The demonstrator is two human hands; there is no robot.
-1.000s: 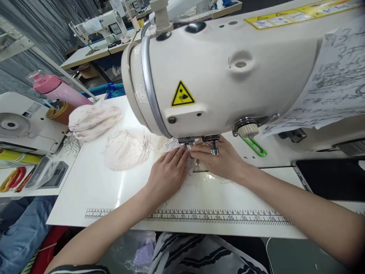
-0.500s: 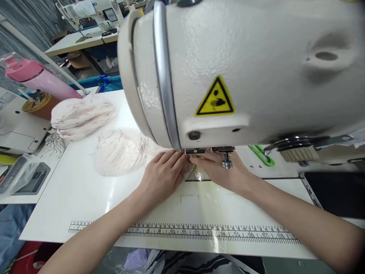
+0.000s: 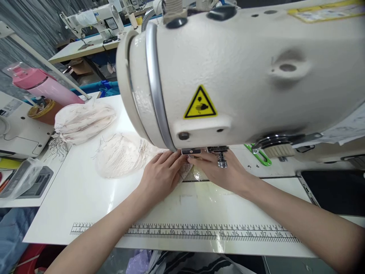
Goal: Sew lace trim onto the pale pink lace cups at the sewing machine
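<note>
A large cream sewing machine head (image 3: 228, 72) fills the upper middle of the view. Under it, my left hand (image 3: 162, 177) lies with fingers together, pressing a small piece of white lace fabric (image 3: 185, 172) onto the machine bed. My right hand (image 3: 221, 171) rests just right of it, fingers flat on the same piece below the presser foot (image 3: 221, 160). The fingertips of both hands meet beneath the machine head, which partly hides them. A round pale lace piece (image 3: 121, 154) lies left of my left hand.
A bundle of lace pieces (image 3: 82, 121) sits at the far left of the white table (image 3: 85, 198), beside a pink bottle (image 3: 42, 87). A printed ruler (image 3: 185, 232) runs along the front edge. Green clips (image 3: 261, 156) lie right of the needle. Other sewing machines stand behind.
The camera pulled back and up slightly from half a second ago. Both hands stay under the machine head on the lace piece, barely shifted.
</note>
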